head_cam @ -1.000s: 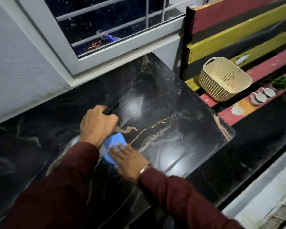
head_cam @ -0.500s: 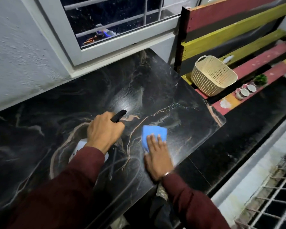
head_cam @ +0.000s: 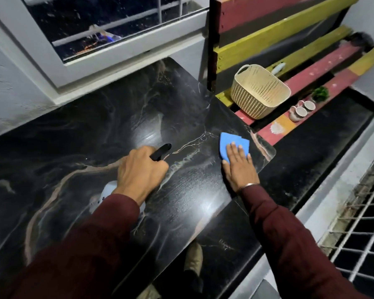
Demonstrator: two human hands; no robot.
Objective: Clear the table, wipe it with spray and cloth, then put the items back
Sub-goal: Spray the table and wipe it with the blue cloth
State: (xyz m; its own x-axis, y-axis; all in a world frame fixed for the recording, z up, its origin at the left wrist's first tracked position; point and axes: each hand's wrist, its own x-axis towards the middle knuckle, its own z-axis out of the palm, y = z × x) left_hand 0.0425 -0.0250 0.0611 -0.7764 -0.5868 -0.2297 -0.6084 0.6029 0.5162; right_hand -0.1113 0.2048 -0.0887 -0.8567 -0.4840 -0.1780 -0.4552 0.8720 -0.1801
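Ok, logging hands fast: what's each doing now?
Left hand: grips the spray bottle.
Right hand: open, flat on the cloth.

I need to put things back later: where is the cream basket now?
In the head view the cream basket stands at the upper right, on the painted wooden bench beyond the table's right end, left of the two cups.

On the black marbled desk (head_cam: 95, 130), the right hand (head_cam: 239, 167) presses a blue cloth (head_cam: 229, 143) flat near its right corner while the left hand (head_cam: 141, 171) grips a spray bottle (head_cam: 160, 151) mid-desk.
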